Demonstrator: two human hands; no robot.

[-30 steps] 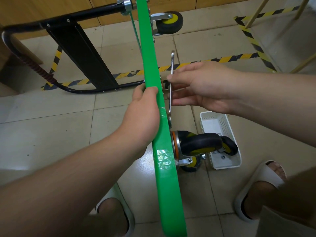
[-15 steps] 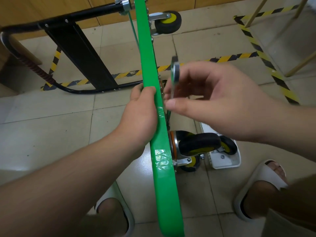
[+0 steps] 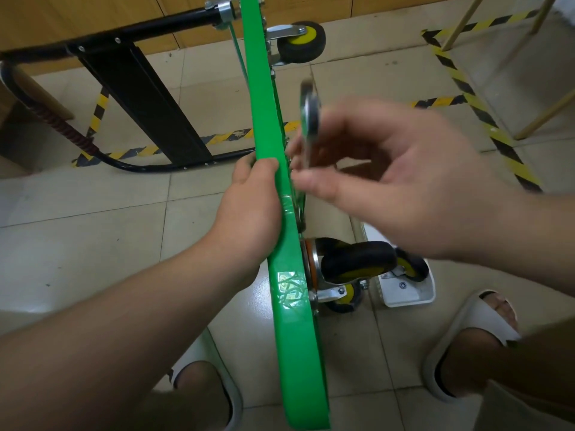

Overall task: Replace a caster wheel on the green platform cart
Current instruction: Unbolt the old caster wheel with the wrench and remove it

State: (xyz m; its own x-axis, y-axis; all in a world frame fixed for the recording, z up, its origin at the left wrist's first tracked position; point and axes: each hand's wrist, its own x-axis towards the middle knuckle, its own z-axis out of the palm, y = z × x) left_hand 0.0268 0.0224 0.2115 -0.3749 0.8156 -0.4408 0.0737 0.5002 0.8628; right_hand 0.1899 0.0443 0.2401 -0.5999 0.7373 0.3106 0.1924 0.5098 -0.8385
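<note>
Cart stood on its side, wrench brought to the underside.

The cart point(image 3: 292, 337) stands on 1 long edge on the floor point(image 3: 93, 237), so its underside faces right and the casters can be reached. The left hand point(image 3: 249, 209) clamps over the cart's upper edge, probably to stop it tipping while a bolt is worked. The right hand point(image 3: 389, 181) holds a wrench point(image 3: 308, 119) upright just beside the underside, fingers curled round its shank. The tool is blurred, so I cannot tell whether its lower end sits on a nut. A near caster point(image 3: 357, 262) is fixed at the cart's near end and a far caster point(image 3: 301, 42) at the other end. A basket point(image 3: 426, 293) sits on the floor beside the near caster. It seems to hold a spare wheel point(image 3: 412, 270), likely kept within reach for the swap.
</note>
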